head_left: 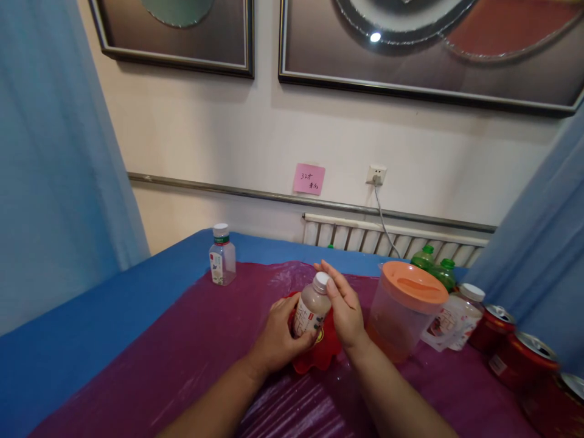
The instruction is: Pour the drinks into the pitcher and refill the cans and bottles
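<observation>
My left hand (278, 334) is wrapped round a small clear plastic bottle (310, 311) with a white label, tilted slightly to the right. The bottle has a white cap (321, 281). Beside that cap is my right hand (347, 307); its fingers are stretched out behind the cap and the thumb lies at the cap's right edge. Whether the thumb presses on it I cannot tell. Under the bottle, partly hidden by my hands, sits a red scalloped dish (314, 364) with a bit of yellow in it.
A clear bottle (222, 255) stands at the back left. To the right are a pitcher (396, 316) with an orange lid, green bottles (444, 274), a white-capped bottle (466, 316) and several red cans (522, 360). Purple plastic sheeting (191, 353) covers the blue table (91, 316).
</observation>
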Available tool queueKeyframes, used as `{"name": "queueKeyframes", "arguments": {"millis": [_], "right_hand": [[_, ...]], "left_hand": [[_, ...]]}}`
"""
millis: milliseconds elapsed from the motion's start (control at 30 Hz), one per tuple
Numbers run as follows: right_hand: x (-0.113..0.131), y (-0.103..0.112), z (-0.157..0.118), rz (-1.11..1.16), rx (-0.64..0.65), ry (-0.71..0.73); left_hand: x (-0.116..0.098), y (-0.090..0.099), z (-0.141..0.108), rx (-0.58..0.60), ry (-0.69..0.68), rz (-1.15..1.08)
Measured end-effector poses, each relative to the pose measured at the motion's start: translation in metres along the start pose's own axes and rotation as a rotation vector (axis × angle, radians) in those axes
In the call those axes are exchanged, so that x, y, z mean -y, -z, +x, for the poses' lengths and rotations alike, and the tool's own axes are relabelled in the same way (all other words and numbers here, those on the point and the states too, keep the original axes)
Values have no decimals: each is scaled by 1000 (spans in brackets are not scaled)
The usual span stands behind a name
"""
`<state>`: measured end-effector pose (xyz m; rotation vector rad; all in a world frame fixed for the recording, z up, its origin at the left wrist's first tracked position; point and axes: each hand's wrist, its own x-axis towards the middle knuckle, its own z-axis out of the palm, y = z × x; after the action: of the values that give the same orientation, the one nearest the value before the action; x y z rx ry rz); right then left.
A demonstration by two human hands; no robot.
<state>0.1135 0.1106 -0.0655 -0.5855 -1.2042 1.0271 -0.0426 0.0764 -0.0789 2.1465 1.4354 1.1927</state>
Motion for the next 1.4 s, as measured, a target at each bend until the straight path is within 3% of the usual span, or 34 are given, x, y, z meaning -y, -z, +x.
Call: {"name": "queueKeyframes", "arguments": {"millis": [200,433,667,900,1400], "right_hand": [[-7,-2,2,-64,-152,5],[2,-3,-3,46,-26,29],[-7,-5,0,-59,-200,27],[3,-6,-5,26,-91,63],[-9,-9,-4,-98,-239,61]], "left_hand": [[1,-1,0,6,-14,-6],[-2,0,1,0,-1,-7],[-5,0,1,6,-13,-12],[-2,0,1,-4,-15,-13],[-7,2,1,43,-38,-24]]}}
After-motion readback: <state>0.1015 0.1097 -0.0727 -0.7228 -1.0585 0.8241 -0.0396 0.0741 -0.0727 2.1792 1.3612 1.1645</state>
